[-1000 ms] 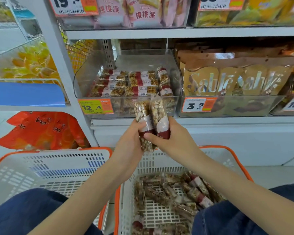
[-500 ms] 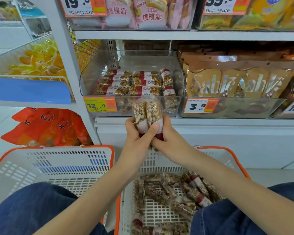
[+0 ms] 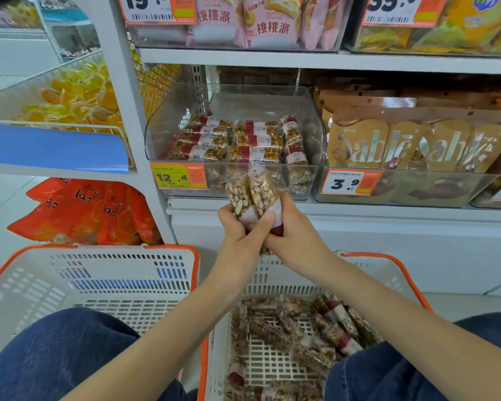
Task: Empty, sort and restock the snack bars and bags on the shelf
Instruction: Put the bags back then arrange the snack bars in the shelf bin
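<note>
Two wrapped snack bars [image 3: 250, 195] stand upright side by side at frame centre, just below the front lip of the clear shelf bin [image 3: 315, 134]. The left hand [image 3: 237, 233] grips their lower halves — its thumb crosses the white label band, fingers curled behind. The right hand [image 3: 295, 235] wraps the same bars from the right side, fingers closed around the red end. More bars lie stacked in the bin, and loose bars fill the right basket [image 3: 411, 282] at lower centre.
</note>
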`<state>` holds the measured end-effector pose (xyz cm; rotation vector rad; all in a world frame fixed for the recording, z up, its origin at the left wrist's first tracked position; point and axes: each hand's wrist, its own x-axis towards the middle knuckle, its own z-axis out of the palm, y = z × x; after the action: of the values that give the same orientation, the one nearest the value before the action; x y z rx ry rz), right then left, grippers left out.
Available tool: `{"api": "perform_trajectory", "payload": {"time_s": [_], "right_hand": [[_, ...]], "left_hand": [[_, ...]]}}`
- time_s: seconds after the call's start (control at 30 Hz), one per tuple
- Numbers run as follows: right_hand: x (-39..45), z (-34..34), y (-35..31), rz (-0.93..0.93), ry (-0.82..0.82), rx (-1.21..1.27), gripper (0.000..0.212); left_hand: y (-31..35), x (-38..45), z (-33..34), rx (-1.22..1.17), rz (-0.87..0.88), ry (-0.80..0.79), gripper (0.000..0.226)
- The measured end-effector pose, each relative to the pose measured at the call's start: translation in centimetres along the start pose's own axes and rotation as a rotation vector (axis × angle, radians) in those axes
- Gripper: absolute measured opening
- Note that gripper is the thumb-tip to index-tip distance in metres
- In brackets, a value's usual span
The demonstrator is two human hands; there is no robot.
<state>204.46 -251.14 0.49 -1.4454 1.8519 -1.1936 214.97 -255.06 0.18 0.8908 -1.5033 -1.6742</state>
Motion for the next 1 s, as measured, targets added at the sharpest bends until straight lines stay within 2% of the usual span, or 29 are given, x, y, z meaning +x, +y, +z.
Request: {"api": "perform_trajectory", "payload": {"time_s": [0.07, 0.2, 0.33, 0.4, 0.5, 0.6, 0.7, 0.8, 0.87, 1.0], "right_hand": [[0.1, 0.1, -0.2, -0.025, -0.012, -0.029, 0.043], [0.2, 0.6, -0.3, -0.038, -0.045, -0.072, 0.039], [0.8, 0.3, -0.4, 0.015, -0.049, 0.046, 0.038], [1.2, 0.3, -0.4, 0.028, 0.001, 0.056, 0.038], [2.1, 0.2, -0.6, 0.030, 0.063, 0.035, 0.035], [4.4, -1.2, -1.6, -0.026, 0.089, -0.045, 0.032], [8.8, -3.2, -3.3, -0.106, 0.145, -0.193, 0.035], [14.9, -4.3, -4.3, -0.141, 0.183, -0.391, 0.046], [19.8, -4.1, -3.8, -0.160, 0.128, -0.511, 0.051], [28.4, -1.8, -1.8, -0.121, 0.010, -0.650, 0.066]], "left_hand": [[0.1, 0.0, 0.0, -0.018, -0.012, 0.001, 0.042], [0.1, 0.5, 0.2, -0.017, -0.016, 0.098, 0.034], [0.5, 0.9, 0.4, -0.059, 0.001, 0.155, 0.034], [0.7, 1.3, 0.4, -0.074, 0.031, 0.170, 0.031], [1.0, 2.2, 0.3, -0.074, 0.029, 0.157, 0.031], [2.4, 4.0, -0.4, -0.014, 0.003, 0.076, 0.037], [4.5, 6.6, -2.7, 0.205, 0.026, 0.051, 0.046], [4.9, 9.1, -6.2, 0.601, -0.011, -0.014, 0.033], [4.3, 10.2, -7.8, 0.765, -0.009, -0.044, 0.034], [3.3, 11.6, -9.1, 0.980, 0.018, 0.030, 0.026]]}}
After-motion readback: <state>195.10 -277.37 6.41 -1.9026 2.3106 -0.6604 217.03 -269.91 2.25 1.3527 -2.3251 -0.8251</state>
